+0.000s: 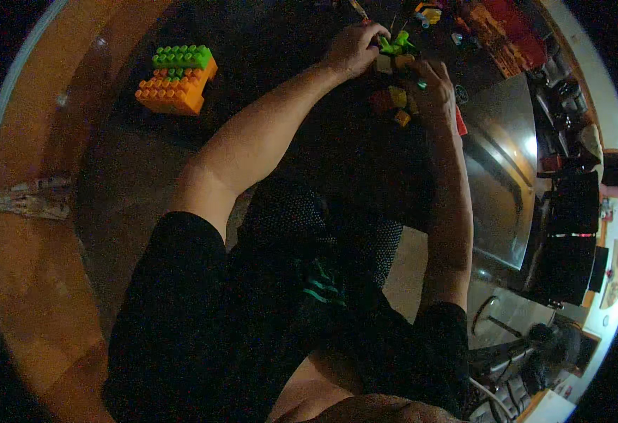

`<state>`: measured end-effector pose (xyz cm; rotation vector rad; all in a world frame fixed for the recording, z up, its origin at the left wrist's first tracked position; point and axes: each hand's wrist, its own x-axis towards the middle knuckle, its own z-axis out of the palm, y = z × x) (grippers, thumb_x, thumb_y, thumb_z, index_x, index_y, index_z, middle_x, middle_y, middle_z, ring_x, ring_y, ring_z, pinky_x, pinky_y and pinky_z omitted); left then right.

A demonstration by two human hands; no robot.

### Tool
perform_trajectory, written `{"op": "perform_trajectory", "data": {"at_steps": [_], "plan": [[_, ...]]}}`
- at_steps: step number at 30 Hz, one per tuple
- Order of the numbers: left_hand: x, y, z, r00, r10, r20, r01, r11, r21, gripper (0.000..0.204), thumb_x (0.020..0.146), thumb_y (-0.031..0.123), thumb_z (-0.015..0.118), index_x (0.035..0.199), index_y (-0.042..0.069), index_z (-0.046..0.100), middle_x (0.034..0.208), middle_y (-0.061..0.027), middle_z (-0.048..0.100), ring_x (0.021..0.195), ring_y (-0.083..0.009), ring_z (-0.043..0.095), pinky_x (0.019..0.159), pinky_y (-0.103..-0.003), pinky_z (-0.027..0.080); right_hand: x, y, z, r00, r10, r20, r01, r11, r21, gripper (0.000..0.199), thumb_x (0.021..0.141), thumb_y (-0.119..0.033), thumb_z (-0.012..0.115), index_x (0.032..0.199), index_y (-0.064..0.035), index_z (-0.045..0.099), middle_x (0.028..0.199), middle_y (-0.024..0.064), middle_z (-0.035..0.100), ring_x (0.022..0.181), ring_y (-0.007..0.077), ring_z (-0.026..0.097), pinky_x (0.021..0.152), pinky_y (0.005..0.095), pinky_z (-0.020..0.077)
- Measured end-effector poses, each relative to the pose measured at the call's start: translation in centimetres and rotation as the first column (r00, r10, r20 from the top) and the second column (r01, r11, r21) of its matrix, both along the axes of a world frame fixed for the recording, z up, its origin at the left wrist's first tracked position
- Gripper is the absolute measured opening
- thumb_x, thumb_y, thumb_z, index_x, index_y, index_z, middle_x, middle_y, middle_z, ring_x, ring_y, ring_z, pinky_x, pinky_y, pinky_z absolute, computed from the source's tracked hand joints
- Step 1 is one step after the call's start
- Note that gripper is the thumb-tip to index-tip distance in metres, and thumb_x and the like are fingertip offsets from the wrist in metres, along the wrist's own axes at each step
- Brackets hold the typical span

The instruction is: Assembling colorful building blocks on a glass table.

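At the far middle of the dark surface, my left hand (pixel 357 51) has its fingers curled in against a bright green toy piece (pixel 398 44) and appears to grip its left side. My right hand (pixel 433 84) comes in from the other side, fingers bent down by a tan block (pixel 385 65). Whatever the right fingers hold is hidden by the hand and the dim light. Just nearer to me, several small yellow and orange blocks (pixel 398 97) lie beside the right wrist.
A stack of orange and green studded building bricks (pixel 175 81) stands at the left. Multicoloured toy pieces (pixel 429 13) and a red-orange printed sheet or box (pixel 506 35) lie at the far right. A shiny grey panel (pixel 499 169) is right of my right forearm, with dark chairs (pixel 570 233) beyond.
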<state>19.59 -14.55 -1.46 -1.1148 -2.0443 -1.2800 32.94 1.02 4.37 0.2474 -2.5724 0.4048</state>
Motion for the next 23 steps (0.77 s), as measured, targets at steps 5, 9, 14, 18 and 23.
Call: {"op": "perform_trajectory", "data": {"at_steps": [5,9,14,18,23], "plan": [[0.2,0.1,0.6,0.998,-0.018,0.055,0.016,0.999,0.044,0.026,0.079,0.011,0.062,0.105,0.01,0.057,0.09,-0.0125,0.06,0.086,-0.0285,0.06,0.075,-0.041,0.049,-0.3,3.4,0.2,0.993,-0.115,0.0,0.114,0.993,-0.024,0.024,0.079,-0.016,0.066,0.103,-0.0103,0.063,0.103,0.011,0.058,0.091,0.0253,0.061,0.076,0.0353,0.0497],[2.0,-0.1,2.5,0.995,-0.099,0.001,0.099,0.995,-0.018,0.028,0.08,0.013,0.062,0.107,0.011,0.058,0.1,-0.0097,0.06,0.099,-0.0272,0.058,0.085,-0.039,0.047,-0.1,4.0,0.5,0.977,-0.197,-0.083,0.156,0.921,-0.356,0.021,0.084,-0.017,0.062,0.104,-0.0113,0.063,0.101,0.0067,0.06,0.088,0.0174,0.06,0.074,0.0297,0.0481],[2.7,-0.2,2.0,0.952,-0.14,-0.27,0.052,0.95,-0.308,0.028,0.081,0.02,0.063,0.107,0.011,0.058,0.097,-0.0092,0.058,0.095,-0.0263,0.058,0.081,-0.039,0.048,-0.5,5.4,-0.5,0.997,0.001,-0.074,-0.061,0.573,-0.817,0.021,0.087,-0.021,0.06,0.105,-0.0112,0.063,0.101,0.0015,0.06,0.083,0.0116,0.056,0.073,0.0254,0.0456],[1.9,0.1,1.2,0.975,-0.154,-0.159,0.1,0.947,-0.305,0.027,0.081,0.02,0.065,0.107,0.012,0.06,0.096,-0.0089,0.057,0.093,-0.0262,0.057,0.081,-0.039,0.047,-1.6,6.3,-1.8,0.984,-0.035,-0.173,-0.09,0.746,-0.66,0.027,0.082,-0.02,0.065,0.109,-0.0134,0.062,0.1,0.0073,0.06,0.087,0.019,0.057,0.076,0.031,0.0471],[2.0,-0.1,1.5,0.99,-0.136,-0.029,0.125,0.96,-0.25,0.03,0.088,0.024,0.058,0.112,0.008,0.057,0.1,-0.0113,0.055,0.097,-0.0248,0.056,0.086,-0.039,0.046,-1.7,2.7,-1.1,0.979,-0.144,0.146,0.128,0.985,0.111,0.054,0.078,-0.024,0.068,0.128,-0.0142,0.048,0.139,0.0101,0.04,0.111,0.0312,0.054,0.103,0.041,0.0353]]}}
